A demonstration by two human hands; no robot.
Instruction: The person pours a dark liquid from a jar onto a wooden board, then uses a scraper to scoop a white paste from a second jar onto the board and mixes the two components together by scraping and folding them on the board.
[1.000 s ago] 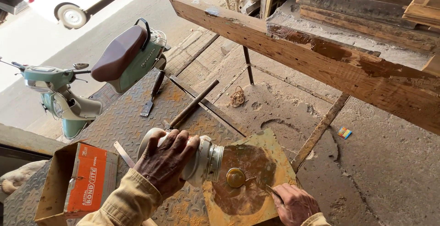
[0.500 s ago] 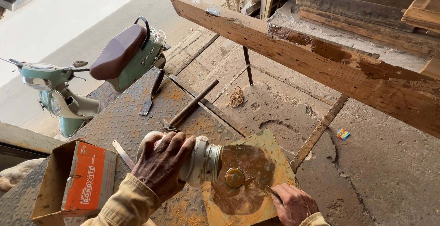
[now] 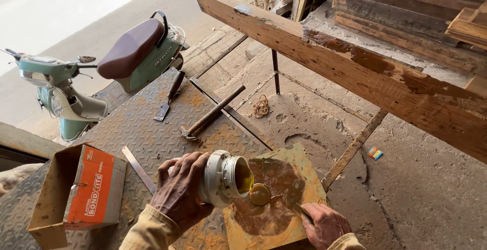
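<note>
My left hand (image 3: 178, 195) grips a white plastic jar (image 3: 223, 178) tipped on its side, its open mouth showing yellow-brown glue inside. A blob of that glue (image 3: 259, 194) sits just below the mouth on a stained square board (image 3: 299, 176). My right hand (image 3: 324, 224) rests on the board's near edge and holds a thin metal blade (image 3: 295, 209) pointing toward the blob. The board lies on a rusty chequer-plate table (image 3: 137, 123).
An open orange carton (image 3: 76, 191) stands at the left. A metal ruler (image 3: 138, 169), a hammer (image 3: 210, 114) and a chisel (image 3: 170, 97) lie on the plate. A green scooter (image 3: 101, 72) is parked behind. A long worn plank (image 3: 355, 67) crosses overhead on the right.
My left hand has tilted the jar further, so its open mouth now shows. The view has shifted slightly; my right hand stays on the board.
</note>
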